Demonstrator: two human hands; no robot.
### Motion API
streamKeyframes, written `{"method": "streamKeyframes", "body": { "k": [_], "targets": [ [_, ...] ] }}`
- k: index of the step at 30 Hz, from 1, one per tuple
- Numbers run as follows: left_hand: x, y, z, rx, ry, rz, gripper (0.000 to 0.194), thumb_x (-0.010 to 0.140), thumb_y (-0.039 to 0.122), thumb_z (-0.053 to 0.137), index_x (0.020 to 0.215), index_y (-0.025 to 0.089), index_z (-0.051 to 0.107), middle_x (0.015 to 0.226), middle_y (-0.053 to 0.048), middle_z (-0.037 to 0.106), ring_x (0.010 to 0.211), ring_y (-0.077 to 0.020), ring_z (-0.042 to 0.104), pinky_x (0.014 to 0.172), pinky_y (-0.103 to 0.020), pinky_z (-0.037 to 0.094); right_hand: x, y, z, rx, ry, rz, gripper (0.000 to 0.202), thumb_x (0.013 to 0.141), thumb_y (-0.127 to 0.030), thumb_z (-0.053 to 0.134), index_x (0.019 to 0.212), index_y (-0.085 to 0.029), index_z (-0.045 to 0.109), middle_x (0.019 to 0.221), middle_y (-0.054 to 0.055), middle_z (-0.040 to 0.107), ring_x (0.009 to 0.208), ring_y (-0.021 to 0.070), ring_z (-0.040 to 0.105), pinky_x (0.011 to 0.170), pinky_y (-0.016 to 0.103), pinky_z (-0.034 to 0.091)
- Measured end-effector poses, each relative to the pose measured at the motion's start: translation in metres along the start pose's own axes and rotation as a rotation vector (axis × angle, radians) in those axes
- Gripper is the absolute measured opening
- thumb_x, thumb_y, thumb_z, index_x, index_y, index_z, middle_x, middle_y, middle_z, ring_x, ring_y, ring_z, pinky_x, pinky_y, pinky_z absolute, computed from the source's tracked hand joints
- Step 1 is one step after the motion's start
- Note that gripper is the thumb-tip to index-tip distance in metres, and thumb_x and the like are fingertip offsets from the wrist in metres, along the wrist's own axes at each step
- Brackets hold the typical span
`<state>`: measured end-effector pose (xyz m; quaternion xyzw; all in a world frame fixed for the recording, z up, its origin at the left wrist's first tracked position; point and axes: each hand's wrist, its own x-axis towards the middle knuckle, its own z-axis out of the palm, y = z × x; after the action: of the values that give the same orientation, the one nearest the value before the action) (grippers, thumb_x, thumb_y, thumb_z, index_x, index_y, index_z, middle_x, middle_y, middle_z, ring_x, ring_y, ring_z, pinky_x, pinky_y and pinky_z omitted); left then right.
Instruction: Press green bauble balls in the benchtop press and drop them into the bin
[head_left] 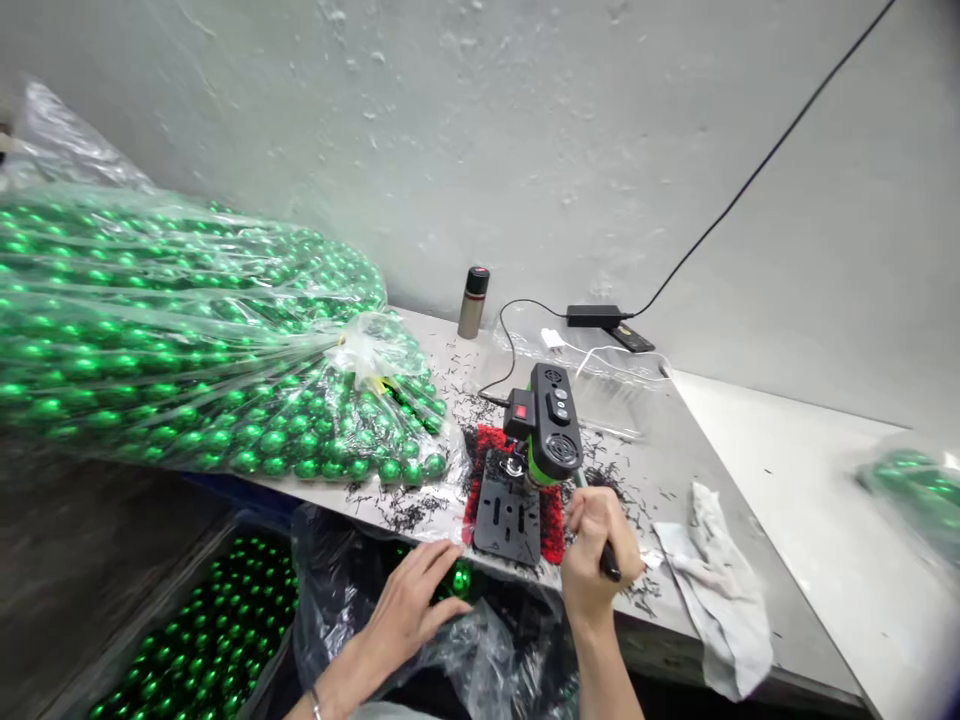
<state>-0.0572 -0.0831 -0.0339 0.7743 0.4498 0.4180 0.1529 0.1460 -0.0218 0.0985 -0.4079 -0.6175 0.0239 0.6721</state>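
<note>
In front of me stands a small black-and-green bench drill press (556, 420) with a slotted black base plate (508, 515), resting on a red mat (553, 525). My right hand (600, 555) is closed around its lever; the lever's black end (610, 562) sticks out below the fist. At the table's front edge my left hand (412, 595) is open, fingers stretched out and thumb apart. A shiny green ball (460, 578) shows just below the edge, between its thumb and fingers; it does not look gripped. Beneath that hand spreads a clear plastic bag (480, 650).
A big clear bag of green balls (187, 340) covers the table's left side. Lower left, a container holds more green balls (210, 630). Black shavings (412, 510) litter the tabletop. Around it are a spray can (472, 303), a power adapter (594, 316) with cables and a white cloth (724, 600).
</note>
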Motion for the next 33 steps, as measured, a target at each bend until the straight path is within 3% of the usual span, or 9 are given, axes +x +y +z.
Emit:
{"method": "streamKeyframes", "body": {
  "k": [3, 6, 8, 10, 13, 17, 23, 28, 33],
  "targets": [
    [0.018, -0.017, -0.013, 0.12, 0.08, 0.045, 0.04, 0.098, 0.043, 0.057, 0.13, 0.019, 0.063, 0.117, -0.012, 0.073, 0.105, -0.0252, 0.069, 0.091, -0.038, 0.058, -0.006, 0.004, 0.002, 0.013, 0.014, -0.004, 0.033, 0.098, -0.011, 0.045, 0.066, -0.019, 0.047, 0.065, -0.002, 0.049, 0.059, 0.0095, 0.049, 0.055, 0.026, 0.037],
    [0.077, -0.036, -0.025, 0.287, 0.102, -0.043, 0.03, 0.103, 0.028, 0.046, 0.119, 0.015, 0.068, 0.117, -0.014, 0.072, 0.11, -0.0263, 0.066, 0.097, -0.042, 0.053, -0.006, 0.006, 0.002, 0.017, 0.014, -0.019, 0.033, 0.098, -0.011, 0.044, 0.066, -0.019, 0.047, 0.065, -0.002, 0.049, 0.06, 0.0094, 0.049, 0.055, 0.026, 0.037],
    [0.122, -0.048, -0.034, 0.465, 0.035, -0.22, 0.03, 0.101, 0.022, 0.044, 0.113, 0.012, 0.07, 0.118, -0.018, 0.071, 0.108, -0.0288, 0.065, 0.095, -0.043, 0.05, -0.007, 0.006, 0.001, 0.005, 0.008, -0.032, 0.032, 0.098, -0.011, 0.044, 0.066, -0.02, 0.047, 0.065, -0.003, 0.049, 0.059, 0.0093, 0.049, 0.055, 0.026, 0.037],
    [0.161, -0.058, -0.041, 0.617, -0.117, -0.417, 0.032, 0.099, 0.018, 0.042, 0.11, 0.008, 0.071, 0.115, -0.021, 0.071, 0.107, -0.0318, 0.064, 0.093, -0.044, 0.047, -0.008, 0.006, 0.001, -0.014, 0.002, -0.035, 0.032, 0.098, -0.011, 0.044, 0.067, -0.02, 0.047, 0.065, -0.003, 0.049, 0.06, 0.0096, 0.049, 0.056, 0.026, 0.037],
    [0.195, -0.069, -0.044, 0.645, -0.18, -0.476, 0.035, 0.098, 0.022, 0.043, 0.097, 0.006, 0.074, 0.104, -0.025, 0.072, 0.105, -0.0372, 0.064, 0.091, -0.047, 0.044, -0.011, 0.006, 0.0, -0.032, -0.003, -0.024, 0.032, 0.098, -0.011, 0.043, 0.068, -0.02, 0.047, 0.066, -0.002, 0.049, 0.061, 0.0102, 0.05, 0.056, 0.026, 0.037],
    [0.205, -0.078, -0.037, 0.584, -0.246, -0.48, 0.031, 0.093, 0.035, 0.057, 0.084, 0.011, 0.075, 0.096, -0.022, 0.075, 0.101, -0.0373, 0.067, 0.092, -0.045, 0.043, -0.012, 0.005, 0.001, -0.031, 0.0, -0.017, 0.032, 0.098, -0.011, 0.042, 0.068, -0.02, 0.047, 0.066, -0.002, 0.049, 0.061, 0.0104, 0.049, 0.056, 0.027, 0.037],
    [0.204, -0.083, -0.031, 0.421, -0.225, -0.527, 0.022, 0.086, 0.034, 0.065, 0.09, 0.015, 0.075, 0.1, -0.017, 0.076, 0.108, -0.0352, 0.067, 0.098, -0.042, 0.043, -0.014, 0.006, 0.002, -0.033, 0.011, 0.0, 0.03, 0.098, -0.013, 0.043, 0.069, -0.021, 0.047, 0.066, -0.002, 0.048, 0.06, 0.0113, 0.048, 0.055, 0.028, 0.037],
    [0.201, -0.085, -0.042, 0.199, -0.139, -0.597, 0.03, 0.09, 0.035, 0.057, 0.111, 0.016, 0.069, 0.113, -0.014, 0.075, 0.101, -0.0283, 0.069, 0.087, -0.036, 0.05, -0.016, 0.01, 0.002, -0.024, -0.005, -0.016, 0.03, 0.098, -0.014, 0.043, 0.069, -0.021, 0.046, 0.066, -0.002, 0.049, 0.06, 0.012, 0.05, 0.056, 0.028, 0.038],
    [0.191, -0.086, -0.055, -0.072, -0.077, -0.622, 0.036, 0.092, 0.038, 0.058, 0.117, 0.014, 0.067, 0.111, -0.012, 0.075, 0.094, -0.0236, 0.072, 0.085, -0.035, 0.055, -0.016, 0.011, 0.001, -0.019, -0.003, -0.025, 0.03, 0.097, -0.01, 0.043, 0.069, -0.021, 0.046, 0.067, -0.002, 0.049, 0.061, 0.0111, 0.049, 0.056, 0.027, 0.038]
  ]
}}
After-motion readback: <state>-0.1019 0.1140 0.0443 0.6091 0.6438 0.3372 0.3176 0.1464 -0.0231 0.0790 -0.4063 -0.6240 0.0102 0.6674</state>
